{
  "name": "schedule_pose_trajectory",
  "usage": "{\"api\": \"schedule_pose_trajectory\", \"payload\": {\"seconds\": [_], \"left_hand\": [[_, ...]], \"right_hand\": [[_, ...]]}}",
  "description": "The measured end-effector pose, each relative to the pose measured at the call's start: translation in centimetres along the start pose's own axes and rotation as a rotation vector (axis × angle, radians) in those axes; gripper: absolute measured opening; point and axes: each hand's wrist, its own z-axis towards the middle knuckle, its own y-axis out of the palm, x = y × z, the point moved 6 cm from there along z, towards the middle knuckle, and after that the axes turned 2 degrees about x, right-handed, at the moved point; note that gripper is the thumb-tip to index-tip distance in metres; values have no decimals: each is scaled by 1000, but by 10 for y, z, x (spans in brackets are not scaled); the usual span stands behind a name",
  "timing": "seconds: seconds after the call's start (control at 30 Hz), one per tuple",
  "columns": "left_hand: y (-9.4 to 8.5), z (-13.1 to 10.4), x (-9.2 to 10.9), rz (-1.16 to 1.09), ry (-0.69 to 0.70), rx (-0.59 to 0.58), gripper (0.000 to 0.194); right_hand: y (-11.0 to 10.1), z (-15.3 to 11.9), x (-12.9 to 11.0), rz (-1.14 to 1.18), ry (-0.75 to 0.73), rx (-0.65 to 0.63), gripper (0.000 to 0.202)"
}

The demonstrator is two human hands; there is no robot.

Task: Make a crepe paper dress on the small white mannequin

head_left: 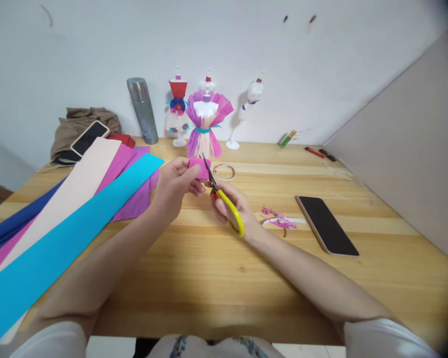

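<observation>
A small folded pink paper piece (pixel 197 168) is pinched between the thumb and fingers of my left hand (pixel 173 186). Scissors with yellow handles (pixel 232 211) are held in my right hand (pixel 236 204), their dark blades pointing up and left at the right edge of the pink piece. The blades look slightly parted. Just behind the scissors a ring of thin tape or ribbon (pixel 224 172) lies on the wooden table (pixel 194 278). Pink paper scraps (pixel 280 219) lie to the right of my right hand.
Long coloured paper strips (pixel 70 214) cover the left side. At the back stand a grey flask (pixel 142 112) and several small dress forms, one in a pink and purple dress (pixel 205 124). A phone (pixel 327 226) lies at right; a glue stick (pixel 288 138) is near the wall.
</observation>
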Motion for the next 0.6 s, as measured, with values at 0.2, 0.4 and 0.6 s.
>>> {"api": "schedule_pose_trajectory", "payload": {"seconds": [0.2,0.4,0.6], "left_hand": [[0,1,-9,-22,-92,-57,22],[0,3,-12,11,-120,-41,19],[-3,3,1,57,-84,8,15]], "right_hand": [[2,-1,-3,16,-18,-31,54],[4,0,-4,17,0,-39,56],[2,-2,0,-17,21,-11,56]]}}
